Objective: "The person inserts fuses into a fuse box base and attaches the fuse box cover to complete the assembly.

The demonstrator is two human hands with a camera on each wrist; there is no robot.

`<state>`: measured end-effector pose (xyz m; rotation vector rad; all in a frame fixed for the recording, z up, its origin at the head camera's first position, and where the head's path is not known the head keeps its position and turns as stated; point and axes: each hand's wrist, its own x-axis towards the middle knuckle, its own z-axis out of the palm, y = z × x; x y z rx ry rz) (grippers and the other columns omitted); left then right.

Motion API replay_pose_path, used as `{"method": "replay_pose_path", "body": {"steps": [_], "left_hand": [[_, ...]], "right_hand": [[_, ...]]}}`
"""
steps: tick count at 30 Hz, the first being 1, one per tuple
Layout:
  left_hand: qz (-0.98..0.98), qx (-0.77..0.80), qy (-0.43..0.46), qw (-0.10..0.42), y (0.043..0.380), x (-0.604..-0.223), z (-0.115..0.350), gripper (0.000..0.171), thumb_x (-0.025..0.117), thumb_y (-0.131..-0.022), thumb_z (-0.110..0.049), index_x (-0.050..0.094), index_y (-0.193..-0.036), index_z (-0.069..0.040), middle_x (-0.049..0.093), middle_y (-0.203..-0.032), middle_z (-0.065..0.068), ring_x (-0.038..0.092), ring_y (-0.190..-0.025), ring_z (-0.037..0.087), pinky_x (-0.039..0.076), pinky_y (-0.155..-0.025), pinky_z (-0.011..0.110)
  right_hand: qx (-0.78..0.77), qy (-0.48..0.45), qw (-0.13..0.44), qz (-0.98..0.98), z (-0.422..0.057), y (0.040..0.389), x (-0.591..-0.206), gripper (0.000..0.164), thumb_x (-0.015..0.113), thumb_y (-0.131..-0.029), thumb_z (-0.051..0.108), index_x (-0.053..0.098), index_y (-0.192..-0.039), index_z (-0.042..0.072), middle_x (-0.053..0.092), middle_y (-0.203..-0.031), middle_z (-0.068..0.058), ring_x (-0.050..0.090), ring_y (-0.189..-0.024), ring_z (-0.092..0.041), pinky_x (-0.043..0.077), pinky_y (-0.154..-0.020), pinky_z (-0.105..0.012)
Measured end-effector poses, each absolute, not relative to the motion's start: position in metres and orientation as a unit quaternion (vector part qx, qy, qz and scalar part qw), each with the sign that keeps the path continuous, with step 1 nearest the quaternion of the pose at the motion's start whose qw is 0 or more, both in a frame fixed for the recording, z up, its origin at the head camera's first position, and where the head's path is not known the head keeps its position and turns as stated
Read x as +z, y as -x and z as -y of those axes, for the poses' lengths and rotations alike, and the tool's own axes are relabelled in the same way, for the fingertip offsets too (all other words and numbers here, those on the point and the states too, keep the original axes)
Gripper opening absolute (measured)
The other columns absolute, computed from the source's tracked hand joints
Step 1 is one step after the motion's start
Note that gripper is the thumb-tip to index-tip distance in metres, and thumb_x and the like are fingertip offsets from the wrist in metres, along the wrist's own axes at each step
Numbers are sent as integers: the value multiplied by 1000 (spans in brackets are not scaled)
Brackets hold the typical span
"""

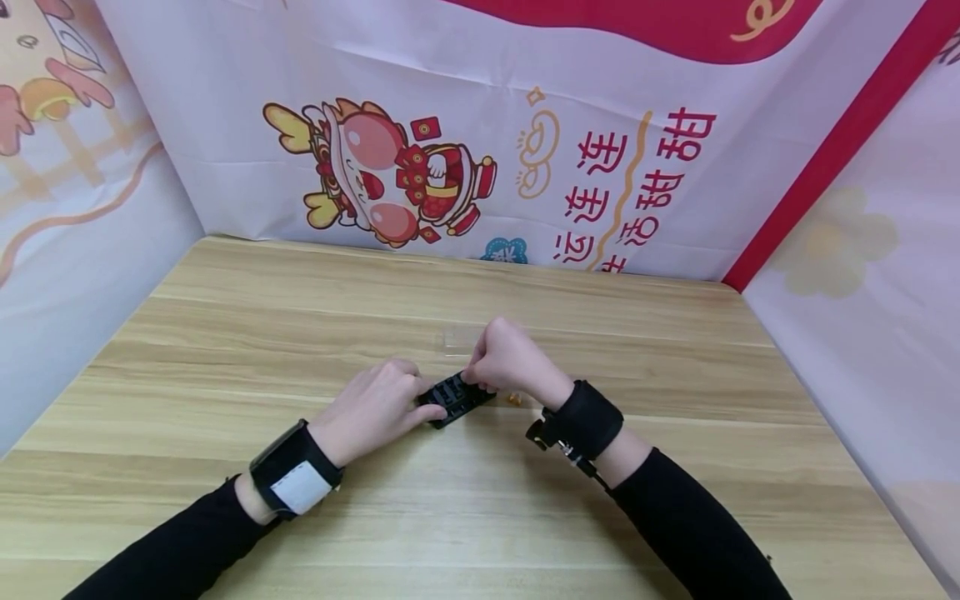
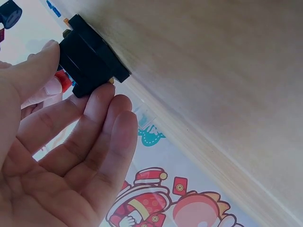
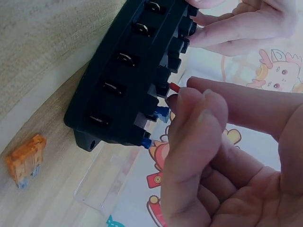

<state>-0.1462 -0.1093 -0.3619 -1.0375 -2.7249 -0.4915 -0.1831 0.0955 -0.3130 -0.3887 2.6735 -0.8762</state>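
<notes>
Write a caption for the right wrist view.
Right hand pinching a red piece at the block, orange fuse lying nearby.

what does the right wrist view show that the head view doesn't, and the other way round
Only the right wrist view: metal tabs along the black block, two blue pieces on it, and a red piece held by the right hand.

Only the head view: black wristbands, black sleeves and red lettering.

Both: the block, right hand, left hand, orange fuse and clear plastic piece.

Fuse block [image 1: 454, 399] between hands [image 1: 372, 407]; loose fuse [image 1: 514, 399] on table [image 1: 450, 517], right of block; cover [image 1: 461, 340] behind.
</notes>
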Motion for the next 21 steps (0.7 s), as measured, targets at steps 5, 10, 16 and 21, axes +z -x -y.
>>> {"method": "replay_pose_path", "body": {"steps": [5,10,16,21], "left_hand": [[917,-167,349,94,146,-361,108,29,77,-85,-38,72,-81,-9,50,-69,-5,43,-54,6,35,-45,22],[917,-164,351,96,146,-361,108,28,78,-85,-37,70,-79,-10,49,-68,-6,42,-54,6,34,-45,23],[916,-162,354,101,145,-361,108,27,79,-85,-36,71,-79,-10,48,-68,-6,42,-55,6,34,-46,23],[914,-165,356,103,145,-362,108,27,79,-85,-35,72,-80,-10,48,-68,-6,42,-55,7,35,-46,23]], "right_hand": [[-297,137,150,-933,-94,183,-312,19,77,-83,7,73,-64,6,64,-56,-8,53,-43,-11,42,-43,-22],[-297,144,154,-931,-93,183,-310,18,73,-82,1,73,-64,4,62,-54,-7,54,-45,-13,43,-43,-22],[-293,142,166,-931,-92,184,-307,17,72,-82,0,73,-65,2,61,-52,-5,67,-58,-31,50,-45,-27],[-286,138,171,-933,-92,185,-307,22,73,-84,4,72,-63,1,61,-51,-5,68,-61,-34,53,-51,-32]]}}
